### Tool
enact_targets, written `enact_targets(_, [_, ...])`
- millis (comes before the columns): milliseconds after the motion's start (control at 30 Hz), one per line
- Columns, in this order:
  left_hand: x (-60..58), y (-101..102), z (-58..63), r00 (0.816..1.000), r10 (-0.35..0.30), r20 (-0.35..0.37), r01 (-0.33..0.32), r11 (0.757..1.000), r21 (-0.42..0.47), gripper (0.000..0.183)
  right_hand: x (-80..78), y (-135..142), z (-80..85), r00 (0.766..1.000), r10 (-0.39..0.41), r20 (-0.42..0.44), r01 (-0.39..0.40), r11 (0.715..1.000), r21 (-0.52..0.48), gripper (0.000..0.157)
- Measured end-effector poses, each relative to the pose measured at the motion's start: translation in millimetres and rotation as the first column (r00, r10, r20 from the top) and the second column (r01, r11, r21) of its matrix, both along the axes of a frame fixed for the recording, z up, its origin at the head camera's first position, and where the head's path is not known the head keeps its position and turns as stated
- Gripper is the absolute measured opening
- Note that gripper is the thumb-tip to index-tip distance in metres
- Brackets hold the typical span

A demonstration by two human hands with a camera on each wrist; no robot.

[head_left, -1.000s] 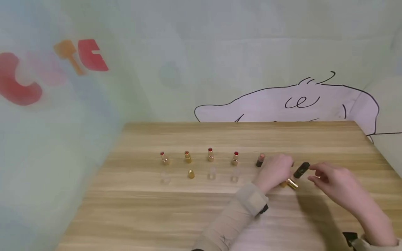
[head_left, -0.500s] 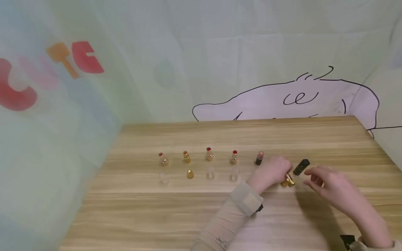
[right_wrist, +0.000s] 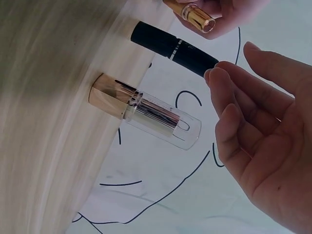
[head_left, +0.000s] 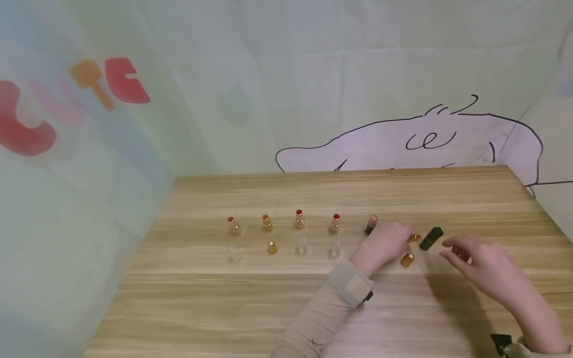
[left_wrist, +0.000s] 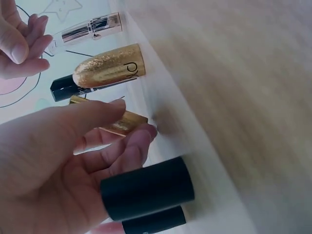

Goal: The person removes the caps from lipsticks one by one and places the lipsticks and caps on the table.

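Observation:
My left hand pinches a gold lipstick tube between thumb and fingers, its lower end close to the table. The tube's open end shows in the right wrist view. In front of it stands a gold lipstick cap. A closed black lipstick stands between my hands. My right hand hovers just right of it, fingers loosely bent and holding nothing. A clear-capped lipstick stands near this hand; the head view hides it. A black cap stands beside my left fingers.
To the left, uncapped lipsticks stand in a row: several red or orange ones and a pink one. Before them stand clear caps and a small gold cap. The wooden table ends at a printed cloth backdrop.
My left hand has moved the gold tube from over the gold cap to behind it, further back on the table. My right hand has stayed nearly still beside the black lipstick.

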State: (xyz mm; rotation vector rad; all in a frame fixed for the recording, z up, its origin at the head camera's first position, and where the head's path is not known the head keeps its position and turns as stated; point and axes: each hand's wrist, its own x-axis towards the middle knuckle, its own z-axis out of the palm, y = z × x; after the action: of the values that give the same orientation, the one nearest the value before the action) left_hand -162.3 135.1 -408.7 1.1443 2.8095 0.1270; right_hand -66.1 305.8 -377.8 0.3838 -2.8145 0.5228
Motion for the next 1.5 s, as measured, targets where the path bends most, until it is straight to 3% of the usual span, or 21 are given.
enact_targets(167, [0.8,1.9,1.5,0.998,0.061,0.005,-0.061,0.998,0.016,0.013,-2.9,1.3,3.3,1.000,0.002,-0.003,-0.002,1.000,-0.017,0.016])
enact_targets(367, [1.4,3.7,2.1,0.980,0.173,0.100,-0.184,0.977,0.105,0.014,-7.3,1.1,7.5,0.999,-0.004,0.037,0.006,0.999,-0.041,0.017])
enact_targets(533, [1.4,5.3,1.4,0.969,0.199,0.145,-0.221,0.964,0.151,0.015,-9.1,1.1,10.1,0.998,-0.013,0.056,0.016,0.999,-0.046,0.019])
enact_targets(733, [1.7,6.4,0.3,0.956,0.247,0.157,-0.266,0.956,0.120,0.020,-10.5,1.7,10.9,0.997,-0.025,0.069,0.028,0.999,-0.041,0.020])
enact_targets(1000, [0.8,5.2,1.2,0.953,0.250,0.171,-0.272,0.955,0.117,0.018,-11.5,2.2,10.6,0.997,-0.031,0.067,0.033,0.999,-0.038,0.015])
enact_targets(1367, [-0.3,2.0,1.3,0.955,0.229,0.186,-0.259,0.954,0.154,0.014,-12.9,1.5,12.4,0.997,-0.039,0.071,0.041,0.999,-0.026,0.020])
enact_targets(1500, [3.0,-1.5,4.8,0.964,0.217,0.151,-0.240,0.958,0.159,0.017,-13.5,1.4,11.9,0.997,-0.045,0.069,0.047,0.999,-0.025,0.020])
